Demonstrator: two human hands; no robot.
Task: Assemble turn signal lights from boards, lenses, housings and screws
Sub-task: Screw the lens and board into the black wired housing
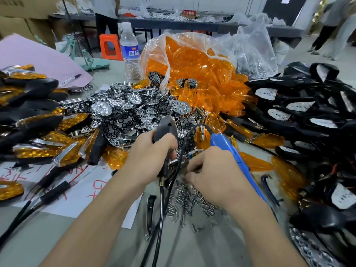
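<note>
Both forearms reach out from the bottom edge over the grey worktop [57, 237] and meet near its middle. The left hand [150, 157] is curled into a fist, its grip wrapped tight around a dark housing [166, 130] that stands nearly upright, pointed end up, with a small hole near the tip and a black stalk and wire hanging below the fist. The right hand [213, 174] sits just beside it, knuckles up and fingers [189, 175] bent down toward the base of that housing; they seem to be pinching something small, but I cannot tell what it is. A blue screwdriver [231, 151] lies slanted across the back of the right hand, a black cable looping up from its top end. Directly under the hands lies a loose scatter of small silver screws [192, 201]. Beyond the hands is a heap of shiny chrome and black boards [123, 110], and behind that a clear bag spilling orange lenses [194, 62]. Finished lights [38, 120], black with orange faces, are stacked on the left, and black housings with white inserts [300, 105] are piled on the right. A water bottle [129, 53] stands upright behind the boards.
</note>
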